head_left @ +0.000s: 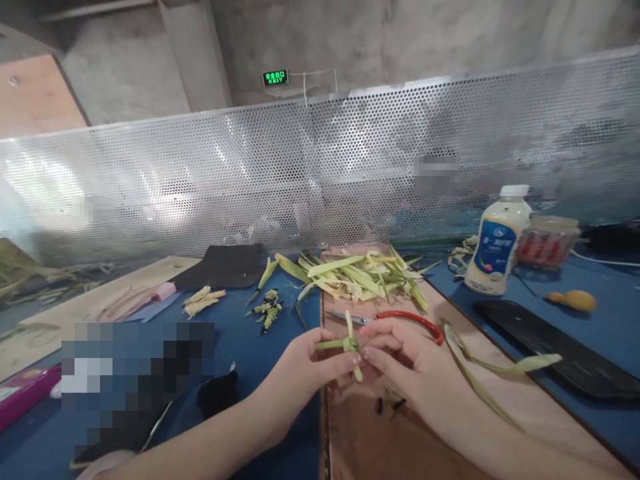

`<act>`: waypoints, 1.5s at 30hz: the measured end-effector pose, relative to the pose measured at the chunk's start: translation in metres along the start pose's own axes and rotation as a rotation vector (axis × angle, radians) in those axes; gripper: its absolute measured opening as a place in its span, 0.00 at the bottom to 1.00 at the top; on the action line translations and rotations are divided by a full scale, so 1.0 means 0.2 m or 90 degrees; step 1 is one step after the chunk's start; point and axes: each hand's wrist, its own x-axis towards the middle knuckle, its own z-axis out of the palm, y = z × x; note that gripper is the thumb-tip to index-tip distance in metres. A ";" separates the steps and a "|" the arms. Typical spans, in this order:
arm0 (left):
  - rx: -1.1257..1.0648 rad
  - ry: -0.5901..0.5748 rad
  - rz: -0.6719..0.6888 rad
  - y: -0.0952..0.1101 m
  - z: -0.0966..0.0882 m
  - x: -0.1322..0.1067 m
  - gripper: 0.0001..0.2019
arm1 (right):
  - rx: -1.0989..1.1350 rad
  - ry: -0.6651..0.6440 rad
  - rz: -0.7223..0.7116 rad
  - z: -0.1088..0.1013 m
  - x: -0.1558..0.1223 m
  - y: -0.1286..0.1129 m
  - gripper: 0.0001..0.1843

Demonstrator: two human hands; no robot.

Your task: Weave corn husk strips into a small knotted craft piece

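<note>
Both hands meet over the wooden board, pinching a small piece woven from green leaf strips. My left hand grips it from the left between thumb and fingers. My right hand closes its thumb and fingertips on the piece's right side. Short strip ends stick out upward, left and downward from the knot. Just behind the right hand lies a pair of scissors with red handles, blades pointing left. Farther back, a heap of green and pale leaf strips covers the board's far end.
At the right stand a white bottle with a blue label and a jar. A black tray-like object and a small yellow gourd lie nearby. Long loose leaves rest beside my right forearm. A perforated metal screen borders the back.
</note>
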 end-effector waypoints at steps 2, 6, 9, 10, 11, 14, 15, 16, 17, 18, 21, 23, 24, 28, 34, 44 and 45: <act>-0.002 -0.006 0.001 0.00 0.00 0.00 0.11 | -0.056 0.008 -0.019 0.01 -0.01 -0.02 0.08; 0.011 0.015 0.031 0.00 0.00 0.01 0.11 | -0.133 -0.005 -0.043 0.00 -0.03 -0.06 0.10; 0.024 0.043 0.053 0.01 -0.01 0.01 0.11 | -0.224 -0.020 -0.121 -0.01 -0.02 -0.08 0.12; 0.026 0.047 0.059 0.02 -0.01 0.01 0.11 | -0.256 -0.025 -0.151 -0.02 -0.02 -0.08 0.12; 0.027 0.046 0.063 0.02 -0.01 0.00 0.10 | -0.283 -0.024 -0.177 -0.02 -0.02 -0.08 0.13; 0.016 0.035 0.066 0.03 -0.01 0.00 0.10 | -0.333 -0.003 -0.187 -0.02 -0.03 -0.09 0.15; 0.014 0.029 0.066 0.02 -0.01 0.00 0.10 | -0.338 0.006 -0.176 -0.02 -0.03 -0.10 0.15; 0.015 0.024 0.066 0.02 -0.01 0.00 0.10 | -0.340 0.013 -0.163 -0.02 -0.03 -0.10 0.16; 0.018 0.021 0.069 0.01 -0.01 0.00 0.10 | -0.340 0.014 -0.146 -0.01 -0.03 -0.11 0.16; 0.021 0.019 0.071 0.00 -0.01 0.00 0.10 | -0.337 0.013 -0.129 -0.01 -0.03 -0.11 0.15; 0.018 0.007 0.069 -0.01 -0.01 0.01 0.11 | -0.322 -0.002 -0.095 -0.01 -0.03 -0.12 0.11; 0.004 -0.013 0.062 -0.01 0.00 0.01 0.11 | -0.298 -0.021 -0.084 -0.01 -0.03 -0.11 0.09; -0.002 -0.020 0.056 -0.01 0.00 0.01 0.11 | -0.282 -0.030 -0.079 -0.01 -0.02 -0.11 0.09; -0.021 -0.018 0.057 -0.01 0.01 0.00 0.11 | -0.199 -0.041 -0.049 -0.01 -0.01 -0.10 0.10; -0.018 -0.044 0.045 -0.02 0.01 0.01 0.10 | -0.104 -0.013 0.002 0.01 -0.01 -0.08 0.12; 0.113 -0.105 0.007 0.03 0.02 0.00 0.11 | -0.023 -0.016 0.075 0.00 0.00 -0.04 0.18; 0.121 -0.100 0.001 0.03 0.02 -0.01 0.11 | -0.024 -0.011 0.074 0.00 0.00 -0.04 0.18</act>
